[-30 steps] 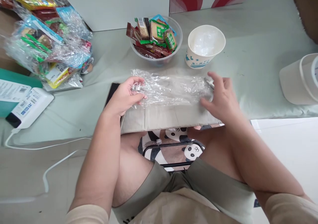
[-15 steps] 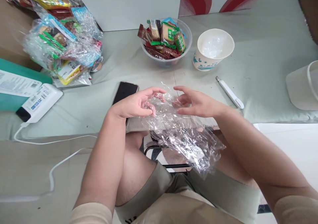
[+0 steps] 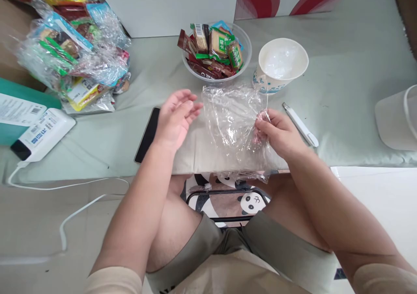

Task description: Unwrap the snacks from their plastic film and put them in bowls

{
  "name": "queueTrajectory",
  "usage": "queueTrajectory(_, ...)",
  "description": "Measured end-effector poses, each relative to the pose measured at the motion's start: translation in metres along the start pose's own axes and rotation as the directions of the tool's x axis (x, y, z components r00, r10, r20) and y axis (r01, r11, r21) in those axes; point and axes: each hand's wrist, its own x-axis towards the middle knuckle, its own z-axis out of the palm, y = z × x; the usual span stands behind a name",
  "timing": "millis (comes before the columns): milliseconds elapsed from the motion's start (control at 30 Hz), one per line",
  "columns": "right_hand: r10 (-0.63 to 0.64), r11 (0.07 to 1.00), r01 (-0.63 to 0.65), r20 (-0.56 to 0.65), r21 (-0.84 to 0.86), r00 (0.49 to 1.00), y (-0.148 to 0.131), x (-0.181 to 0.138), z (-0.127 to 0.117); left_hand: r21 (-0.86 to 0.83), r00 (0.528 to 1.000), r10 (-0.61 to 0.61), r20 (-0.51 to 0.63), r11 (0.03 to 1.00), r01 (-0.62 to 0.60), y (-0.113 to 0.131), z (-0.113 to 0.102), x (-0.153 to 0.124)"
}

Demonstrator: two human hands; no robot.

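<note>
A clear crinkled plastic bag [image 3: 230, 120] lies on the pale green table [image 3: 342, 68] right in front of me, its lower end hanging a little over the front edge. My right hand [image 3: 276, 131] pinches the bag's right edge between thumb and fingers. My left hand [image 3: 176, 116] hovers just left of the bag with fingers stretched out and apart, holding nothing. A black phone [image 3: 148, 134] lies partly under my left wrist.
A clear bowl [image 3: 246, 51] of wrapped snacks and a white paper cup [image 3: 282, 64] stand behind the bag. A white pen [image 3: 300, 123] lies right of my right hand. Bagged snacks [image 3: 70, 53] pile at far left, above a white power bank [image 3: 41, 133] with a cable.
The bag, held crumpled over my lap half a second ago, is back on the table and spread upright. My left hand has let go and opened; my right keeps hold of the bag's edge.
</note>
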Motion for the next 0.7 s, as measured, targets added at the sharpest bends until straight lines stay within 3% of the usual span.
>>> queueTrajectory(100, -0.009, 0.998, 0.014, -0.076, 0.057, 0.997, 0.006, 0.004, 0.001, -0.096, 0.956, -0.231, 0.183, 0.963, 0.251, -0.006, 0.021, -0.013)
queueTrajectory(200, -0.008, 0.998, 0.016, -0.112, 0.068, 0.994, 0.010, 0.005, 0.002, 0.033, 0.869, -0.377, 0.322, 0.921, 0.387, -0.011, 0.035, -0.022)
queueTrajectory(267, 0.010, 0.997, -0.003, -0.096, 0.076, 0.995, 0.012, 0.005, 0.001, 0.151, 0.857, -0.401, 0.323, 0.916, 0.372, -0.013, 0.039, -0.023)
queueTrajectory(433, 0.131, 0.991, -0.134, 0.103, 0.017, 0.986, 0.006, 0.000, -0.002, 0.269, 0.927, -0.296, 0.228, 0.935, 0.233, -0.010, 0.036, -0.019)
queueTrajectory(600, 0.111, 0.993, -0.105, 0.096, -0.060, 0.989, -0.001, -0.002, 0.000, 0.394, 0.849, -0.375, 0.373, 0.892, 0.221, -0.001, 0.023, -0.021)
queueTrajectory(700, 0.019, 0.999, -0.015, 0.070, -0.048, 0.997, 0.003, -0.002, 0.001, 0.349, 0.866, -0.334, 0.372, 0.915, 0.203, -0.001, 0.019, -0.023)
